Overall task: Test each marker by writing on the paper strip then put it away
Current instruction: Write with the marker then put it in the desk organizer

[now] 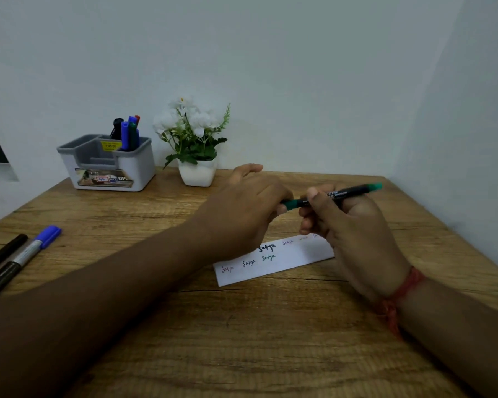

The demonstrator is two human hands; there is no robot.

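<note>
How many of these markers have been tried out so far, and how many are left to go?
The paper strip already carries several scribbled words in different colours, and a handful of markers stand in the grey organiser. Both hands, left and right, hold a green marker at either end above the strip. Two markers on the table's left edge appear to be waiting.

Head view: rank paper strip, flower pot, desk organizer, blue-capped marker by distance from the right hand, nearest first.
From the right hand, which holds the green marker:
1. Paper strip: directly under the hand.
2. Flower pot: back of the table, to its left.
3. Desk organizer: back left corner, beyond the pot.
4. Blue-capped marker: far left edge of the table.
</note>
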